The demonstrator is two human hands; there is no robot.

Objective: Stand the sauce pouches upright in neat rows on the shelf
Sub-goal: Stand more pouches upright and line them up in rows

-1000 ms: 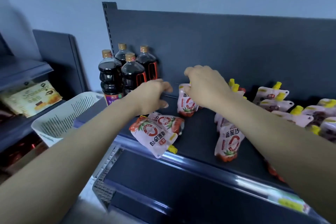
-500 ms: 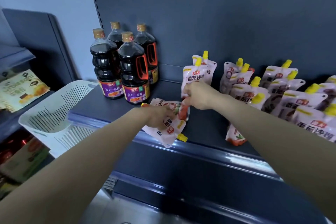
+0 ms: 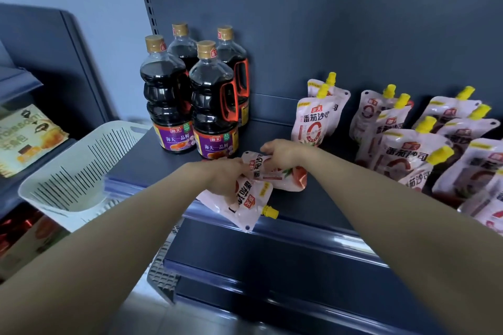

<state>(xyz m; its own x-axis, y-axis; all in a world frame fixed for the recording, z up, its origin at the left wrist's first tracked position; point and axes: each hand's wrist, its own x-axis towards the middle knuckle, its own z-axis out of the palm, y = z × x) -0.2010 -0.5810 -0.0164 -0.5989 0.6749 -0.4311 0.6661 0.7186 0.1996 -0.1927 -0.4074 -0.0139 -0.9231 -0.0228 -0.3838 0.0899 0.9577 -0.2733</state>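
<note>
Two white tomato-sauce pouches lie flat near the front edge of the dark shelf (image 3: pixel 313 207). My left hand (image 3: pixel 223 174) grips the near pouch (image 3: pixel 245 202), whose yellow cap points toward me over the edge. My right hand (image 3: pixel 283 153) holds the far pouch (image 3: pixel 283 175) lying on its side. Behind them two pouches (image 3: pixel 315 119) stand upright one behind the other. Several more yellow-capped pouches (image 3: pixel 405 149) stand in rows to the right.
Several dark soy sauce bottles (image 3: pixel 212 106) stand at the shelf's back left. A white slotted basket (image 3: pixel 79 168) sits left of the shelf. Packaged goods (image 3: pixel 24 136) lie on a lower shelf at far left. The shelf's back panel rises behind everything.
Both hands came down from the upright pouches at the back to the two flat pouches at the front and took hold of them. The camera moved closer.
</note>
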